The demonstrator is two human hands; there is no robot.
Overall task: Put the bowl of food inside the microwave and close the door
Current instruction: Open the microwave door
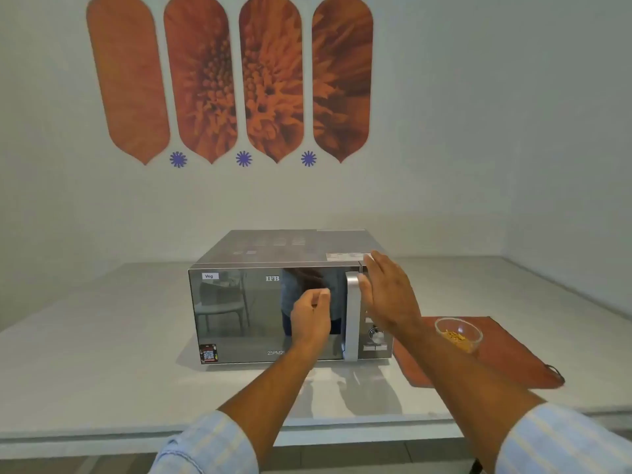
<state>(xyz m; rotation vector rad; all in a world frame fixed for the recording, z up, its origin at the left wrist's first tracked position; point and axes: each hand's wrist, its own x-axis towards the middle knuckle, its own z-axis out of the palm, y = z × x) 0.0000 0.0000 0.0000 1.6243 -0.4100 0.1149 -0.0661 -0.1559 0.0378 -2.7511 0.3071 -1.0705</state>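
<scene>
Head view, looking down at a pale grey bench (102,354) set against a white wall. A silver microwave (290,295) sits near the middle of the bench, its long axis running left to right and its front facing the viewer. Its door (246,313) is shut; the dark mirrored glass reflects a chair and the person. A small white label reading "Veg" sits at the door's top left, a square sticker at its bottom left, and a vertical silver handle (352,316) runs down the door's right edge, with a round dial (375,333) on the control panel beside it.

To the right of the microwave, a rust-brown mat (496,364) lies flat on the bench. A clear glass bowl (458,334) stands upright on the mat near its back edge, just beside the microwave's right end but apart from it. The bowl is round and holds a small heap of yellow-orange food in the bottom.

Both arms reach forward in pale blue striped sleeves (208,446). The left hand (311,316) hovers in front of the door glass, fingers curled loosely inward, holding nothing. The right hand (386,295) is spread flat with fingers together, at the top of the handle and covering part of the control panel; whether it touches the handle cannot be told.

On the wall above hang four orange petal-shaped flower panels (232,80).
</scene>
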